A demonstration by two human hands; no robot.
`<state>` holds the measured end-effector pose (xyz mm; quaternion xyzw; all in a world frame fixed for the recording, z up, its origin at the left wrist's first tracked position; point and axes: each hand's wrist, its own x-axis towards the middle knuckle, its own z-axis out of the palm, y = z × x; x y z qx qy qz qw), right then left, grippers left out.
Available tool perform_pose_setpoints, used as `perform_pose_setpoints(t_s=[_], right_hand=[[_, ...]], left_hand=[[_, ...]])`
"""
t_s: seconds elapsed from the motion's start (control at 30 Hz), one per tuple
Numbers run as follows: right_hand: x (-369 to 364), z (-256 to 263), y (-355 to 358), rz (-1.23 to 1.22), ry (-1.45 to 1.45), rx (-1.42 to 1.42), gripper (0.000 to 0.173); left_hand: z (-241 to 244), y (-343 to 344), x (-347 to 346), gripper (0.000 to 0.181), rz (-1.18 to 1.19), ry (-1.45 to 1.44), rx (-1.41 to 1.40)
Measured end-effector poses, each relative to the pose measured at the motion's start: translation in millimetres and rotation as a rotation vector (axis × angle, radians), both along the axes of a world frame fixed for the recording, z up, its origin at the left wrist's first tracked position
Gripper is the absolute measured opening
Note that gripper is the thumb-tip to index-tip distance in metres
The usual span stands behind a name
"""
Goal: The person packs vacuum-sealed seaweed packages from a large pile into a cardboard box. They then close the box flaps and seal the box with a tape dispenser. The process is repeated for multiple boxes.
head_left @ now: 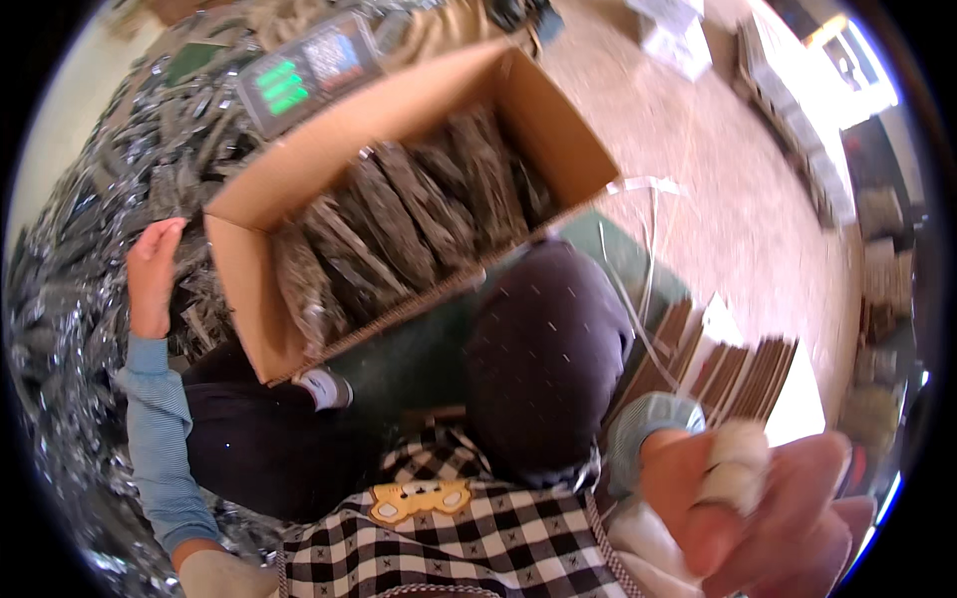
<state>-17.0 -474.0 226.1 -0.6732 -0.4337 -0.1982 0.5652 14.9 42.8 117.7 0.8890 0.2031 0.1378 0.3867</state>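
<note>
A cardboard box (258, 299) sits tilted in front of me with its top uncovered. Several long dark brown bundles (396, 217) in clear plastic wrap lie side by side inside it. Left of the box, my left hand (153, 273) is over a heap of similar plastic-wrapped pieces (82, 261); nothing shows in it, and its fingers are partly hidden. My right hand (755, 493) is raised close to the camera at lower right, blurred, with fingers apart. White tape (736, 463) is wound around one of its digits. I see nothing held there.
A digital scale (310, 75) with a green-lit display stands behind the box. Stacked flat cardboard (733, 381) lies at my right, with loose white strapping (647, 284) near it. White boxes (677, 37) are on the floor farther off. My knee (549, 359) is close to the box's near edge.
</note>
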Motion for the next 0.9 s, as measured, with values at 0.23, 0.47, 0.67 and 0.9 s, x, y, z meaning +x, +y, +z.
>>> perform_pose_setpoints(t_s=[0.23,0.47,0.67,0.9], right_hand=[[29.4,-141.5,-109.1,-0.762,0.704,0.51,0.02],[-45.6,-361.8,-170.2,-1.139,1.325,-0.935,0.023],[-116.5,-476.8,-152.1,-1.086,1.364,-1.208,0.018],[-128.3,-516.7,-163.1,-1.228,1.291,-1.19,0.017]], left_hand=[[-11.9,5.9,-2.9,0.027,0.121,0.104,0.008],[-32.8,38.4,-6.4,0.024,0.157,0.168,0.0],[-46.8,57.1,-8.5,0.024,0.131,0.205,0.064],[-39.4,22.3,-3.4,0.027,0.116,0.218,-0.007]])
